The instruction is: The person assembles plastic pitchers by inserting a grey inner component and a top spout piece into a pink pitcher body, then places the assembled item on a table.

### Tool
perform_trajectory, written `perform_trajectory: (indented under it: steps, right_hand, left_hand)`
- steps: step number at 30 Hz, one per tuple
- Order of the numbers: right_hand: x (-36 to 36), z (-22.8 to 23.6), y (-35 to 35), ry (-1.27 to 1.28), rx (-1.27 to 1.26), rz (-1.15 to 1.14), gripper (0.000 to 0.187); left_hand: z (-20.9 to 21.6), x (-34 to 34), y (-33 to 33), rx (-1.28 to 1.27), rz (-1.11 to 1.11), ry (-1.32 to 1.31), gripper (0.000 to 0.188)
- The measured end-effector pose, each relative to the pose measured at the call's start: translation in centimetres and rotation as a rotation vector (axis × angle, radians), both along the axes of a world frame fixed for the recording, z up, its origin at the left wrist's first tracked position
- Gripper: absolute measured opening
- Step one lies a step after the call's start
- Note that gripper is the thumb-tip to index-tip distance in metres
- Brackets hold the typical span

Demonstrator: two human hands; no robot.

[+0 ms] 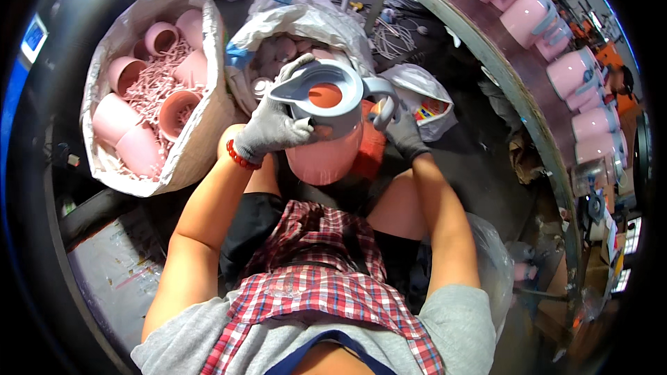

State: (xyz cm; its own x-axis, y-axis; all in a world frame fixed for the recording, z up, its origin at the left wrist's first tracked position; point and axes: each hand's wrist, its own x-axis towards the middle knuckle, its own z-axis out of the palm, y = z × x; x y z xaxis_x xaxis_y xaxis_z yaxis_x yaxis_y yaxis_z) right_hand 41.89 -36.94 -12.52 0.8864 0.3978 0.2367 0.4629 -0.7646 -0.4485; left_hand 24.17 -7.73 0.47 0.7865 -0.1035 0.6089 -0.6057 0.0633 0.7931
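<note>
A pink jug (323,160) with a grey-blue spouted collar and handle is held upright over my lap. An orange-red round shows through its top opening. My left hand (269,125), in a grey glove, wraps the collar's left side, with the thumb across its front. My right hand (406,133), also gloved, is curled just beyond the jug's handle (382,101), which partly hides its fingers. A small orange piece shows beside those fingers; I cannot make out what they hold. Behind the jug's right side stands a red-orange object (369,149), mostly hidden.
At the left, a large white sack (215,90) holds pink cylindrical shells and pink scraps. Another white sack (340,28) with pink parts stands behind the jug. A smaller white bag (441,94) lies to its right. Several finished pink jugs (524,17) line the bench (479,24) at the right.
</note>
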Motion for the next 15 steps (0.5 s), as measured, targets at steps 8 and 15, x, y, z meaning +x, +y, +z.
perform_trajectory:
  steps: [8, 15]
  right_hand:
    - [-6.2, 22.4, 1.8, -0.497, 0.286, 0.245, 0.069]
    - [-12.9, 22.6, 7.8, -0.796, 0.120, 0.380, 0.065]
  left_hand:
    - [-4.9, 7.3, -2.8, 0.204, 0.032, -0.057, 0.093]
    - [-6.1, 6.7, -2.7, 0.127, -0.012, -0.060, 0.118]
